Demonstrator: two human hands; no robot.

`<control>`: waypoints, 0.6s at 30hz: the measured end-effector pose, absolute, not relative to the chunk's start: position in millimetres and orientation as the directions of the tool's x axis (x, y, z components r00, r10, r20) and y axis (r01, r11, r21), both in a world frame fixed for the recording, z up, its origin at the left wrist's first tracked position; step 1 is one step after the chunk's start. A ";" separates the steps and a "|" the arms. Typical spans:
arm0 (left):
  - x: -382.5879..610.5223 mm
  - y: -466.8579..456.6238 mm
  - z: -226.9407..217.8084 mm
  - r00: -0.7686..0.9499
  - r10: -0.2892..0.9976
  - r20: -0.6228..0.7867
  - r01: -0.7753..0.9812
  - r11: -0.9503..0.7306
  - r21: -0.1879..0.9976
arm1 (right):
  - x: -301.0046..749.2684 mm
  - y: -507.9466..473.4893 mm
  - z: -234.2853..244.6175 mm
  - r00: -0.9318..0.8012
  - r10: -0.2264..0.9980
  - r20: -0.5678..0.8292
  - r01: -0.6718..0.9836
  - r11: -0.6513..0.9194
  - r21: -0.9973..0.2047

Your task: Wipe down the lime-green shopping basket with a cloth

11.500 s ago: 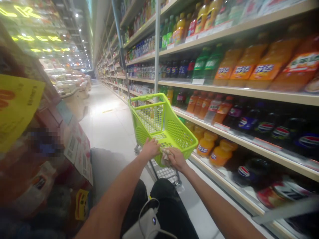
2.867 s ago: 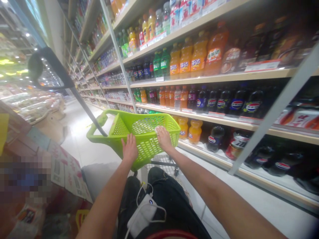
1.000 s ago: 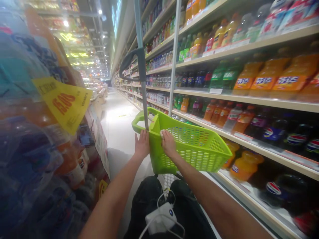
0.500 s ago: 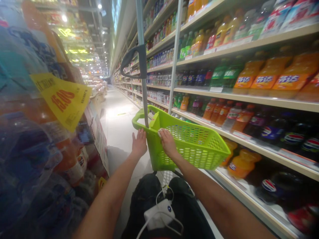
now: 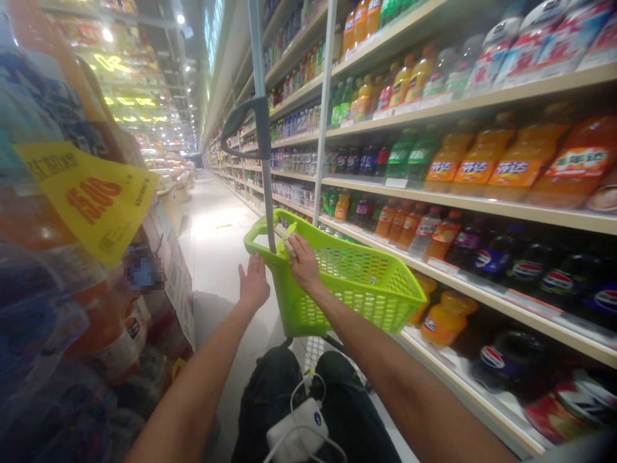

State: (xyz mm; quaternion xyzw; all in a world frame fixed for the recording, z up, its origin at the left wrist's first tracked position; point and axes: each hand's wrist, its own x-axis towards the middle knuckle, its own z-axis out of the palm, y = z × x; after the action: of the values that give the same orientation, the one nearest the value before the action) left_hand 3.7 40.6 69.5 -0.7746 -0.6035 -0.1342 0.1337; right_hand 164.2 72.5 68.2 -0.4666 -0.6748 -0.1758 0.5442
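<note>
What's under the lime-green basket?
Under the lime-green plastic basket a wire rack shows in a narrow strip. The basket and the person's legs cover the rest of it, so its full extent and any wheels can't be seen.

Grey pole [image 5: 263, 193] stands between left hand [image 5: 254, 283] and right hand [image 5: 303, 262], open floor [image 5: 216, 270] leftward

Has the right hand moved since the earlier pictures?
Yes: the right hand has shifted left along the rim of the green basket, now closer to the grey pole.

Drink shelves [image 5: 482, 204] right, shopping cart [image 5: 357, 302] ahead
</note>
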 end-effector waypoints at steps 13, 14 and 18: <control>6.7 64.2 97.1 0.304 0.928 0.217 0.952 -0.302 -0.043 | 142.2 101.6 183.9 -0.500 0.394 0.771 0.838 0.444 0.316; 3.9 65.0 94.6 0.322 0.924 0.206 0.947 -0.316 -0.064 | 145.0 101.9 171.7 -0.541 0.400 0.740 0.819 0.450 0.356; -2.0 65.7 93.7 0.348 0.913 0.215 0.937 -0.331 -0.113 | 155.6 99.0 127.2 -0.656 0.353 0.667 0.742 0.459 0.488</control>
State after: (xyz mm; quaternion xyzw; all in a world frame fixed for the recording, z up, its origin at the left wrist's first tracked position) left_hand -2.0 65.7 93.7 -0.8138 -0.5682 -0.0562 0.1085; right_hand 155.6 99.0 127.2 -0.3347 -0.8184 -0.3981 0.2445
